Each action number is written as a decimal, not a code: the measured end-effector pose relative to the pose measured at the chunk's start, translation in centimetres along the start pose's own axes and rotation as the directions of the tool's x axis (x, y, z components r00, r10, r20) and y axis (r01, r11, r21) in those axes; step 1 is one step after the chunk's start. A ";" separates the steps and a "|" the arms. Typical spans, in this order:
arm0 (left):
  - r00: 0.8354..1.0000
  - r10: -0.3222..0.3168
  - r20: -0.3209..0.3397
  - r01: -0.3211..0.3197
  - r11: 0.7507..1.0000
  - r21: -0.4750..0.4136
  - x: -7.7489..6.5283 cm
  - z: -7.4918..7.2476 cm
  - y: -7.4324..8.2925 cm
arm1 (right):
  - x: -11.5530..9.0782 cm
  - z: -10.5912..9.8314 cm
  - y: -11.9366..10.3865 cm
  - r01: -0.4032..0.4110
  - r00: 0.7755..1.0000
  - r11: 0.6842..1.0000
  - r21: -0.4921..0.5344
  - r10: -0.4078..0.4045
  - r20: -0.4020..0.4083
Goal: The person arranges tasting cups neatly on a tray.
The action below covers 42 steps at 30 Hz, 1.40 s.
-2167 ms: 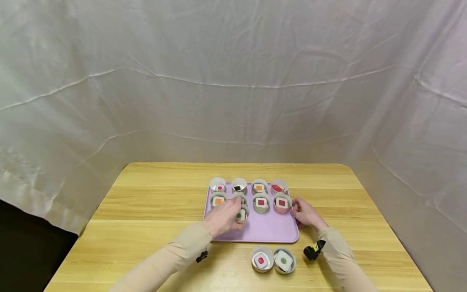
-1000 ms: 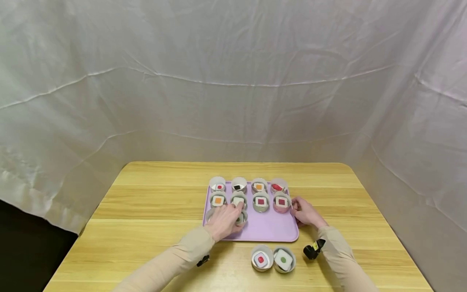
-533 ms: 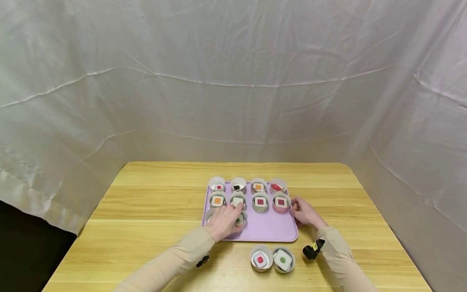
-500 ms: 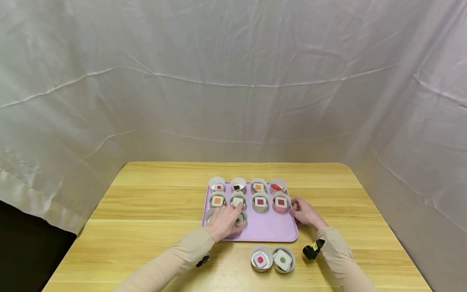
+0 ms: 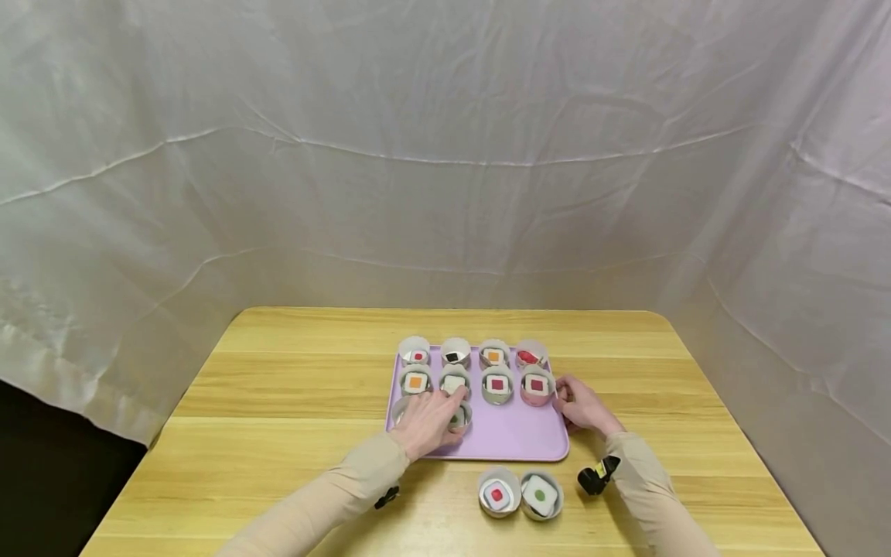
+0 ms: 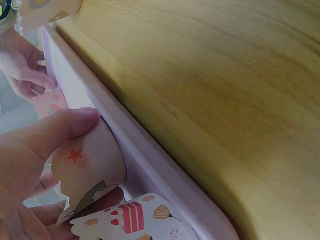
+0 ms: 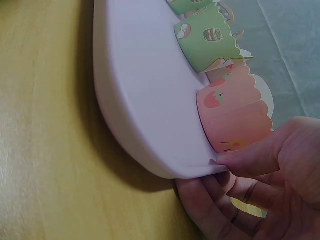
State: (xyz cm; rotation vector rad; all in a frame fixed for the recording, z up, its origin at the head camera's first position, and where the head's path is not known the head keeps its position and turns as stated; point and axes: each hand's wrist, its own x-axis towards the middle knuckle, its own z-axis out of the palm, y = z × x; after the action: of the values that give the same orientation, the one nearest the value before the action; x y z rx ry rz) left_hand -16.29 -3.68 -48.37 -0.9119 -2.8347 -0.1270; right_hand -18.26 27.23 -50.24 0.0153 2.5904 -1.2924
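Note:
In the left wrist view my left hand grips a paper cup printed with a red star, thumb on its near side and fingers behind. This cup stands in the front row of the lilac tray; a white piece with a green centre shows inside in the head view. One left finger reaches over the cup behind it. My right hand pinches the tray's right rim, thumb on top and fingers beneath, close to a pink strawberry-print cup. Left of the gripped cup stands a cake-print cup, partly hidden by my hand.
Two more cups, one with a red-centred piece and one with a green-centred piece, stand on the wooden table before the tray. Several filled cups, among them an orange-centred one, fill the tray's back rows. Grey curtains surround the table.
Since the earliest frame my left hand has lowered the green-centred cup slightly into the tray's front row; it has stayed nearly still since. My right hand holds the same spot on the rim.

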 end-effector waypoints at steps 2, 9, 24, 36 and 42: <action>1.000 -0.001 0.003 0.001 1.000 -0.002 0.0 0.0 0.0 | 0.0 0.0 0.0 0.005 1.000 1.000 -0.002 -0.005 0.000; 1.000 -0.009 0.012 0.009 1.000 -0.005 -0.1 0.1 0.0 | -0.1 0.0 0.1 0.018 1.000 1.000 -0.001 -0.018 0.006; 0.999 -0.047 -0.006 0.047 0.997 0.062 -0.3 -0.1 0.2 | 0.0 0.1 0.2 0.032 0.999 0.999 -0.005 -0.032 -0.005; 0.985 -0.162 -0.062 0.163 0.987 0.002 -1.0 -2.0 0.7 | 0.0 0.0 0.1 0.028 1.000 1.000 -0.014 -0.028 -0.002; 0.969 -0.182 -0.165 0.152 0.972 -0.182 -1.2 -2.5 -0.2 | -0.1 -0.1 -0.1 0.040 0.999 0.999 -0.013 -0.040 0.007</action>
State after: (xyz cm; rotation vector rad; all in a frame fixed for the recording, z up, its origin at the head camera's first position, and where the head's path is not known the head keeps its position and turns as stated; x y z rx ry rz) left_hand -15.13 -4.82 -46.08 -0.6499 -2.7571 -0.4521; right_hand -18.20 27.31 -50.10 -0.0431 2.6058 -1.2862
